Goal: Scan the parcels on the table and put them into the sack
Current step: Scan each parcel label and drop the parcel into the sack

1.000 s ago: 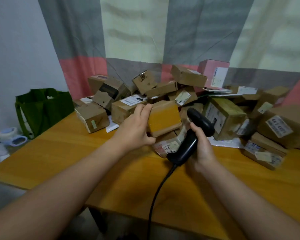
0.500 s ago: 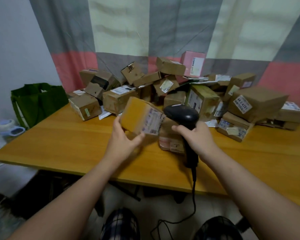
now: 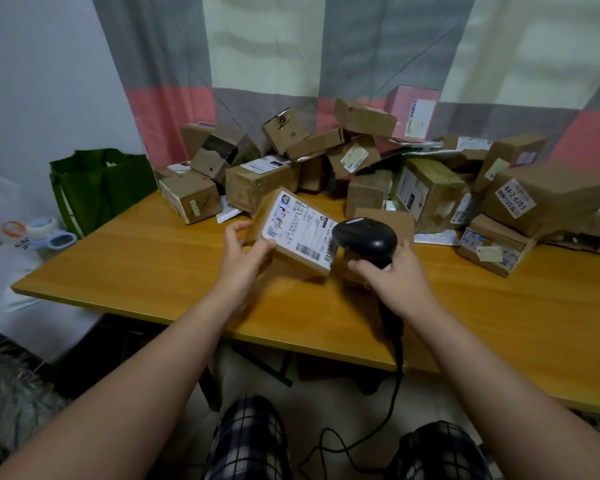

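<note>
My left hand (image 3: 243, 258) grips a small cardboard parcel (image 3: 297, 230) above the wooden table (image 3: 153, 258), its white shipping label facing up toward me. My right hand (image 3: 395, 275) holds a black corded barcode scanner (image 3: 364, 239) by its handle, the head right at the label's barcode edge. A heap of several cardboard parcels (image 3: 361, 161) covers the back of the table. A green bag (image 3: 97, 185) stands open at the table's left end.
A pink box (image 3: 413, 110) tops the heap against the striped curtain. White plastic bags (image 3: 14, 237) lie left of the table. The scanner cable (image 3: 392, 393) hangs down past the front edge to the floor, between my knees in plaid trousers.
My left hand has turned the parcel so its label faces up and lowered it toward me. The scanner head now sits next to the label's barcode.
</note>
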Demonstrator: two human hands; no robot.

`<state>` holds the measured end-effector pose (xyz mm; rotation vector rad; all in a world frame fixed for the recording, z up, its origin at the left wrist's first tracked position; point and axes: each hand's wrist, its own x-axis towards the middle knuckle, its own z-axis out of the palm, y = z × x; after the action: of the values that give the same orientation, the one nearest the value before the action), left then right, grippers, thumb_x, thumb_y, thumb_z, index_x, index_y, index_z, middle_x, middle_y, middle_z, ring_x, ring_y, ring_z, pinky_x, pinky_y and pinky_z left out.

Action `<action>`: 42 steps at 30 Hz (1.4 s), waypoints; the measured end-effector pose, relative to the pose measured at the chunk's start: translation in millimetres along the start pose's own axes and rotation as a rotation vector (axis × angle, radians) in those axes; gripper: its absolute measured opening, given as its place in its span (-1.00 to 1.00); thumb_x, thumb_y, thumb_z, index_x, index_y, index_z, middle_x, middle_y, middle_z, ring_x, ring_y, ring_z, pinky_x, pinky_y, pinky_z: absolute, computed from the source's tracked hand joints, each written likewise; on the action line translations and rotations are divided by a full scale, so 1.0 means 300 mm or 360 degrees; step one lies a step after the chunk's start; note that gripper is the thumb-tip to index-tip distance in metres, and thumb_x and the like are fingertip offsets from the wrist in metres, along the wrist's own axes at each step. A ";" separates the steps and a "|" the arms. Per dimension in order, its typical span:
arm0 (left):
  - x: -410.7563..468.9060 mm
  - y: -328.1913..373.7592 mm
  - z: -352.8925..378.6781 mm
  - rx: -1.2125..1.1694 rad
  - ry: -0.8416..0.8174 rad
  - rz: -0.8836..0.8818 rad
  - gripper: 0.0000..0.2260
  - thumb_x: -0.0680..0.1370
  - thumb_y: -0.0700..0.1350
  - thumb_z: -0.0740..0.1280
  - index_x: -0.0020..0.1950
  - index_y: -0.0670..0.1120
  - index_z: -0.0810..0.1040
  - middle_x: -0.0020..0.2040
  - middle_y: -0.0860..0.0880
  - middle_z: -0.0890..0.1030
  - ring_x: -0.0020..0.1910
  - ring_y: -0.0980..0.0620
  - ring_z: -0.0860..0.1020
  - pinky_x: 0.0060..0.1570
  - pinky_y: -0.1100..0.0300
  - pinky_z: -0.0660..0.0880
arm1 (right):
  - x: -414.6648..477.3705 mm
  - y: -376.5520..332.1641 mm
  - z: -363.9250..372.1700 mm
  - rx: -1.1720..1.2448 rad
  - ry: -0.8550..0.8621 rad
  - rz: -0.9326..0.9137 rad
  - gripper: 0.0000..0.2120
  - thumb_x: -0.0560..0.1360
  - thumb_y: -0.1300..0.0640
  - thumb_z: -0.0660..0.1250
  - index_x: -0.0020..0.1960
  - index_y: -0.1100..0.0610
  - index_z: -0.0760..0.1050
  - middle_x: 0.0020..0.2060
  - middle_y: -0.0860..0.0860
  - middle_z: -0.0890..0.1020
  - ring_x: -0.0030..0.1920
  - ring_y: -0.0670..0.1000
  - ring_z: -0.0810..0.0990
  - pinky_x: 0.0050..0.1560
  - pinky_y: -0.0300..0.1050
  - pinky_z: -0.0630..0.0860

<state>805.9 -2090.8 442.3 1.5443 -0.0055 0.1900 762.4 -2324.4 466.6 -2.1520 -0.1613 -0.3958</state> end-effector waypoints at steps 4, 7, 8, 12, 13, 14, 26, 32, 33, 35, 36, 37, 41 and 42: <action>-0.027 -0.011 -0.044 0.0678 -0.0265 0.0020 -0.13 0.35 0.06 0.51 0.44 0.27 -0.01 0.42 -0.09 0.27 0.29 -0.06 0.41 0.18 -0.01 0.49 | -0.009 -0.010 0.029 0.0245 -0.0010 0.0064 -0.90 0.40 0.10 0.46 -0.19 0.00 0.54 -0.43 -0.17 0.57 -0.23 -0.09 0.56 -0.23 -0.20 0.39; -0.046 -0.019 -0.090 0.1223 -0.0227 0.0082 0.06 0.29 0.21 0.52 0.50 0.27 -0.21 0.49 -0.07 0.20 0.46 -0.16 0.16 0.41 -0.18 0.18 | 0.007 -0.018 0.047 0.0163 -0.0017 0.0093 -0.76 0.41 0.08 0.46 -0.36 -0.04 0.44 -0.58 -0.26 0.49 -0.41 -0.20 0.47 -0.39 -0.34 0.28; -0.049 -0.013 -0.094 0.1336 -0.0180 0.0173 0.07 0.29 0.25 0.50 0.51 0.25 -0.22 0.49 -0.06 0.19 0.46 -0.15 0.13 0.41 -0.16 0.15 | 0.011 -0.020 0.051 0.0151 -0.0021 0.0120 -0.73 0.41 0.07 0.46 -0.38 -0.04 0.42 -0.58 -0.22 0.49 -0.40 -0.18 0.45 -0.39 -0.30 0.26; 0.003 0.045 -0.041 0.1668 -0.0355 0.0446 -0.18 0.39 0.27 0.38 0.52 0.24 -0.01 0.51 -0.11 0.18 0.45 -0.17 0.18 0.38 -0.13 0.23 | 0.023 -0.009 0.055 0.0164 0.0012 0.0201 -0.75 0.39 0.04 0.46 -0.35 -0.03 0.41 -0.48 -0.12 0.46 -0.34 -0.06 0.45 -0.33 -0.17 0.25; 0.027 0.066 -0.017 0.1803 -0.0442 0.0432 -0.27 0.42 0.25 0.36 0.50 0.22 0.10 0.47 -0.13 0.25 0.40 -0.19 0.27 0.33 -0.09 0.32 | 0.024 -0.007 0.055 0.0162 0.0018 0.0206 -0.75 0.39 0.03 0.46 -0.35 -0.02 0.42 -0.53 -0.13 0.47 -0.36 -0.09 0.45 -0.34 -0.19 0.25; 0.051 0.088 0.009 0.1921 -0.0488 0.0428 -0.35 0.43 0.24 0.36 0.45 0.18 0.21 0.38 -0.13 0.36 0.30 -0.17 0.38 0.23 -0.04 0.42 | 0.025 -0.006 0.053 0.0151 0.0017 0.0205 -0.75 0.39 0.03 0.46 -0.36 -0.01 0.43 -0.57 -0.16 0.48 -0.39 -0.12 0.45 -0.36 -0.20 0.25; 0.078 0.038 0.025 0.0852 -0.0348 0.0331 -0.25 0.41 -0.04 0.51 0.40 0.31 0.11 0.26 -0.06 0.37 0.17 -0.10 0.50 0.05 -0.03 0.58 | 0.016 0.012 0.025 0.0279 0.0023 0.0263 -0.81 0.42 0.01 0.46 -0.30 0.02 0.51 -0.48 -0.13 0.54 -0.31 -0.08 0.53 -0.30 -0.22 0.30; 0.054 -0.033 -0.028 0.0545 -0.0211 0.0306 -0.22 0.42 -0.11 0.51 0.38 0.33 0.06 0.12 0.05 0.35 -0.06 0.12 0.52 -0.26 0.44 0.49 | -0.035 -0.034 0.046 0.0294 0.0125 -0.0067 -0.79 0.40 0.07 0.49 -0.17 -0.16 0.48 -0.33 -0.29 0.53 -0.22 -0.46 0.47 -0.26 -0.59 0.31; 0.055 -0.035 -0.030 0.0539 -0.0208 0.0300 -0.21 0.43 -0.12 0.50 0.40 0.29 0.06 0.11 0.04 0.36 -0.08 0.13 0.54 -0.27 0.44 0.49 | -0.048 -0.036 0.053 0.0318 0.0100 -0.0091 -0.80 0.40 0.07 0.49 -0.22 -0.15 0.49 -0.41 -0.26 0.54 -0.27 -0.44 0.49 -0.30 -0.56 0.32; 0.054 -0.036 -0.029 0.0542 -0.0196 0.0299 -0.20 0.44 -0.16 0.49 0.47 0.19 0.05 0.09 0.00 0.37 -0.13 0.25 0.57 -0.29 0.44 0.49 | -0.071 -0.043 0.065 0.0343 0.0063 -0.0095 -0.81 0.42 0.06 0.48 -0.29 -0.08 0.49 -0.53 -0.24 0.53 -0.38 -0.33 0.50 -0.39 -0.49 0.33; 0.053 -0.037 -0.028 0.0540 -0.0197 0.0308 -0.20 0.45 -0.18 0.48 0.49 0.14 0.04 0.08 -0.01 0.36 -0.17 0.35 0.56 -0.30 0.46 0.48 | -0.078 -0.048 0.070 0.0353 0.0068 -0.0083 -0.80 0.42 0.06 0.47 -0.31 -0.05 0.49 -0.56 -0.24 0.51 -0.41 -0.30 0.50 -0.41 -0.46 0.32; 0.052 -0.040 -0.027 0.0537 -0.0201 0.0323 -0.20 0.45 -0.21 0.47 0.50 0.10 0.04 0.06 0.00 0.36 -0.20 0.42 0.54 -0.31 0.47 0.47 | -0.082 -0.048 0.075 0.0361 0.0077 -0.0072 -0.79 0.42 0.05 0.47 -0.32 -0.03 0.49 -0.57 -0.23 0.51 -0.42 -0.27 0.50 -0.42 -0.44 0.33; 0.052 -0.043 -0.026 0.0550 -0.0212 0.0362 -0.21 0.45 -0.24 0.47 0.51 0.06 0.06 0.06 0.01 0.34 -0.23 0.47 0.52 -0.31 0.49 0.46 | -0.086 -0.053 0.082 0.0377 0.0095 -0.0063 -0.76 0.42 0.05 0.47 -0.36 0.00 0.48 -0.61 -0.18 0.48 -0.47 -0.21 0.50 -0.45 -0.41 0.33; 0.052 -0.041 -0.025 0.0544 -0.0221 0.0358 -0.21 0.45 -0.24 0.47 0.50 0.07 0.06 0.07 0.01 0.35 -0.22 0.46 0.52 -0.29 0.48 0.47 | -0.087 -0.054 0.081 0.0375 0.0094 -0.0070 -0.76 0.43 0.05 0.46 -0.36 0.00 0.48 -0.61 -0.17 0.48 -0.47 -0.21 0.50 -0.44 -0.40 0.33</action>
<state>821.9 -2081.6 431.6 1.8953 -0.2694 0.2717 739.0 -2294.4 457.5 -1.9056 -0.2114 -0.4423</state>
